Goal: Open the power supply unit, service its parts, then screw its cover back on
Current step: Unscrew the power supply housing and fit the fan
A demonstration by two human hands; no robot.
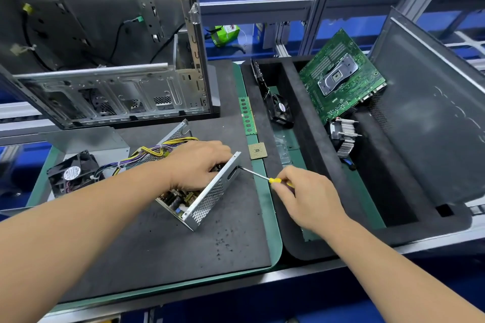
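From the head view, we look down on two bare forearms reaching over a dark mat (162, 238) on the counter. Our left hand (195, 165) lies palm down across the open top of the power supply unit (204, 198), its grip curled over the far metal edge to hold the case. The unit sits tilted on the mat near the centre, cover off, its one circuit board (175, 199) showing, and one bundle of yellow and purple wires (147, 155) trails left. Our right hand (307, 194) is angled inward, its grip pinching the yellow handle of one screwdriver (258, 175); the tip touches the unit's perforated side wall. One loose fan (72, 173) lies to the left, near one flat metal cover (89, 139). Behind stands one open computer case (105, 65). We count one memory stick (246, 115), one processor chip (257, 151), and, in the black tray (309, 244) to the right, one green motherboard (341, 76), one second fan (280, 110) and one heatsink (343, 136).
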